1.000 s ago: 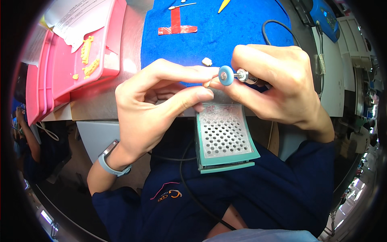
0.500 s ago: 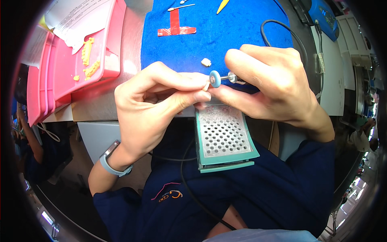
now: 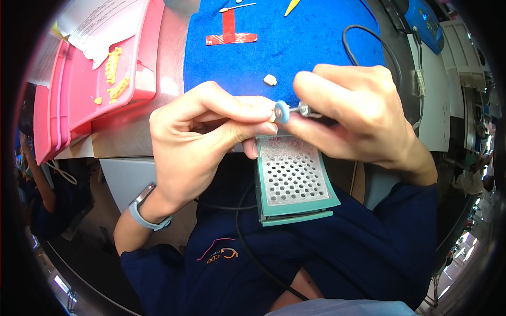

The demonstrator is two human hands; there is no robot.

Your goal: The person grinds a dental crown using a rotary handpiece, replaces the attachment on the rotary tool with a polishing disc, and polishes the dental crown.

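My left hand (image 3: pixel 197 131), closed in a pinch, grips a small off-white piece (image 3: pixel 272 118) between thumb and forefinger; the fingertips cover most of it. My right hand (image 3: pixel 353 108) is wrapped round a rotary handpiece (image 3: pixel 304 109) whose body the fingers largely hide. A blue polishing wheel (image 3: pixel 282 111) on its metal shank is at the off-white piece, seemingly touching it. Just beyond the hands, a small cream tooth-shaped piece (image 3: pixel 270 80) lies on the blue towel (image 3: pixel 311 47). Beneath the fingertips sits a green-framed tray with a perforated metal plate (image 3: pixel 295 174).
At left stands a pink bin (image 3: pixel 142 58) holding yellow toothed pieces (image 3: pixel 112 66) and a printed sheet (image 3: pixel 92 31). Red tape (image 3: pixel 229 38), a metal bur (image 3: pixel 237 7) and a yellow tool (image 3: pixel 290 7) lie on the towel. A black cable (image 3: pixel 345 39) loops near a blue control box (image 3: pixel 424 26).
The blue wheel and the handpiece have shifted slightly toward me, and the wheel looks more blurred. A lower left finger has moved down beside the perforated plate. The pinch stays closed.
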